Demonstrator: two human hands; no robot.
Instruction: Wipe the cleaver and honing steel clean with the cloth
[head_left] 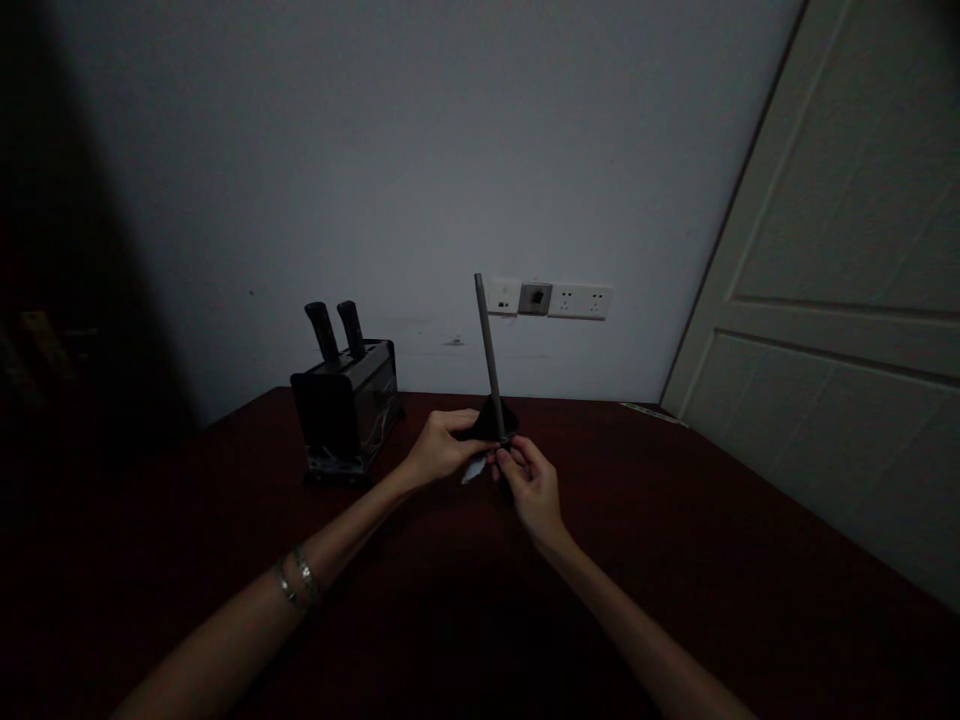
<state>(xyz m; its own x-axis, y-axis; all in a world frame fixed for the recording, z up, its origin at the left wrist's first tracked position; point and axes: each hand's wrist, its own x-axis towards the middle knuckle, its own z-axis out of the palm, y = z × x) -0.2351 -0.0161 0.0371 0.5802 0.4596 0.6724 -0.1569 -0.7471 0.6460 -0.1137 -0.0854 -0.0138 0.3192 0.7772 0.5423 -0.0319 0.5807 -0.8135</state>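
A slim grey metal rod (pixel 487 350) stands nearly upright, tilted a little to the left, above a dark, roughly triangular piece (pixel 491 415). My left hand (pixel 442 445) is closed on the dark piece from the left, with its thumb reaching to the rod's lower end. From the right, my right hand (pixel 531 485) pinches at the foot of the rod, its fingertips close to the left thumb. What exactly those fingertips hold is too dark and small to make out. A pale, thin scrap (pixel 474 468) shows just beneath my left hand.
To the left stands a dark block-shaped holder (pixel 349 400) with two black handles (pixel 336 330) sticking up. The dark red tabletop (pixel 637 500) meets a pale wall bearing sockets (pixel 581 301). A white panelled door (pixel 840 330) is at right.
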